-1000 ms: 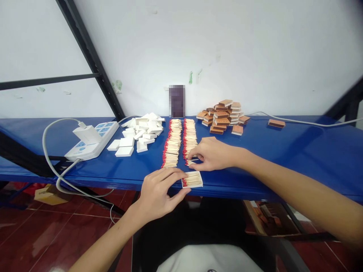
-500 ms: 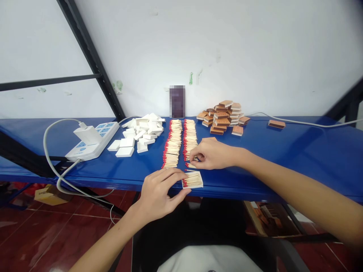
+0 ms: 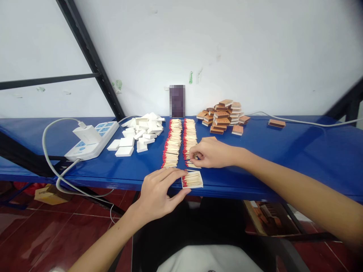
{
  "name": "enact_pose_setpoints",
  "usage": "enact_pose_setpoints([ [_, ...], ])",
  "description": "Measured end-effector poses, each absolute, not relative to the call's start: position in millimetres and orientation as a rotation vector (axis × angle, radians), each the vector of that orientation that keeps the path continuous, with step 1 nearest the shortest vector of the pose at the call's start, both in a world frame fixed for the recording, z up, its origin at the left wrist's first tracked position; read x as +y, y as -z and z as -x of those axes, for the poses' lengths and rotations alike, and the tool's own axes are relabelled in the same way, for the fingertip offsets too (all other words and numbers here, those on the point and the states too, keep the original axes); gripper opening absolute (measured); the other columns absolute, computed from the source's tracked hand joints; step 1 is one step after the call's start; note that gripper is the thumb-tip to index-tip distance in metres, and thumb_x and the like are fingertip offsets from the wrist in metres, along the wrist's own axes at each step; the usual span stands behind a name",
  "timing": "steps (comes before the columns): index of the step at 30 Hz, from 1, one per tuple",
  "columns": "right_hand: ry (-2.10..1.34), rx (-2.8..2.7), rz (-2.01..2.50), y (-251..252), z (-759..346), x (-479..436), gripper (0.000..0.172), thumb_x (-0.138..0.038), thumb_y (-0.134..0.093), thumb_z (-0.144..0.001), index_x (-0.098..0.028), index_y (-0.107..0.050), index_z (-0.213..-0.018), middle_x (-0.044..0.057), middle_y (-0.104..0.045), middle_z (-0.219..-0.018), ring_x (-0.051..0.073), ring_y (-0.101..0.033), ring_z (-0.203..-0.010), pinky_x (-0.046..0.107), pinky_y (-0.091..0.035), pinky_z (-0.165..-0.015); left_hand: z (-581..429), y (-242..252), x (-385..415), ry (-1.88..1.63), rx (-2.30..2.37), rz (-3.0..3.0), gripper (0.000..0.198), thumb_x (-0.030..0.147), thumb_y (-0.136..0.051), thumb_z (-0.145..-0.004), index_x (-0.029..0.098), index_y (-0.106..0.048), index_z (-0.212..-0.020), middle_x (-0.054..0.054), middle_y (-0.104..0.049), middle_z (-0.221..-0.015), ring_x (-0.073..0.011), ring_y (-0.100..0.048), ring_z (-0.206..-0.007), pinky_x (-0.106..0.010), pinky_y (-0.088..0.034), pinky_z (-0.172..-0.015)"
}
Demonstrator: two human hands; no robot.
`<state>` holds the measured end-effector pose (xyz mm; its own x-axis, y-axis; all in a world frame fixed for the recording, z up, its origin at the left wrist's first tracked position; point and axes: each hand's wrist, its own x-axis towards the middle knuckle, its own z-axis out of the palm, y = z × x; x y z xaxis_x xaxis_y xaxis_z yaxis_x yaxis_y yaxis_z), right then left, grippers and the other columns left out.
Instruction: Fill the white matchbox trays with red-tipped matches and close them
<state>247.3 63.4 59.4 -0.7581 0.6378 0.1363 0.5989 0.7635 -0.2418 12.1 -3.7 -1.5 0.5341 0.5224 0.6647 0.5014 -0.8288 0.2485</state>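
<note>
A small white matchbox tray (image 3: 202, 179) with red-tipped matches inside lies at the shelf's front edge. My left hand (image 3: 159, 192) steadies it, fingertips at its upper left corner and thumb along the lower side. Just beyond it, my right hand (image 3: 212, 153) is closed in a pinch at the near end of the right row of matches (image 3: 190, 132); the fingers partly hide the match ends there. Parallel to it runs the left row of matches (image 3: 173, 143), heads pointing left. A loose match lies along the tray's far rim.
White empty trays (image 3: 141, 130) are heaped on the left, beside a power strip (image 3: 92, 141) with a plugged charger. Brown matchboxes (image 3: 222, 115) are piled back right, with a single matchbox (image 3: 276, 124) farther right. A pixelated dark rectangle (image 3: 177, 101) leans on the wall.
Hardly anything differs. My right fingers make a very slight movement at the near end of the right match row, while my left hand stays on the tray.
</note>
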Motion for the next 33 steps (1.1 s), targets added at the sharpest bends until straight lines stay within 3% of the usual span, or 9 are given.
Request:
enact_pose_setpoints([
  [13, -0.306, -2.784, 0.965, -64.0, -246.8, 59.8, 0.026, -0.043, -0.068, -0.083, -0.017, -0.067, -0.078, -0.002, -0.065, -0.065, 0.009, -0.052, -0.056, 0.025, -0.027, -0.060, -11.1, 1.0, -5.2, -1.198, 0.893, -2.732, 0.033, 0.032, -0.071, -0.087, 0.021, -0.062, -0.117, -0.006, -0.077, -0.106, -0.0213, -0.074, -0.090, -0.033, -0.057, -0.080],
  [26, -0.361, -2.791, 0.945, -65.0, -248.9, 58.5, 0.014, -0.031, -0.063, -0.082, -0.018, -0.064, -0.079, -0.002, -0.064, -0.069, 0.009, -0.048, -0.055, 0.024, -0.028, -0.059, -10.3, 2.7, -4.6, -1.200, 0.904, -2.749, 0.033, 0.034, -0.070, -0.088, 0.022, -0.061, -0.117, -0.006, -0.077, -0.108, -0.0224, -0.074, -0.092, -0.034, -0.058, -0.083],
  [33, -0.349, -2.790, 0.935, -62.8, -247.3, 60.0, 0.019, -0.032, -0.057, -0.089, -0.017, -0.064, -0.080, -0.002, -0.062, -0.067, 0.010, -0.050, -0.057, 0.024, -0.028, -0.059, -10.7, 1.4, -6.4, -1.195, 0.902, -2.748, 0.031, 0.032, -0.071, -0.087, 0.021, -0.061, -0.115, -0.005, -0.076, -0.106, -0.0217, -0.074, -0.090, -0.034, -0.057, -0.080],
])
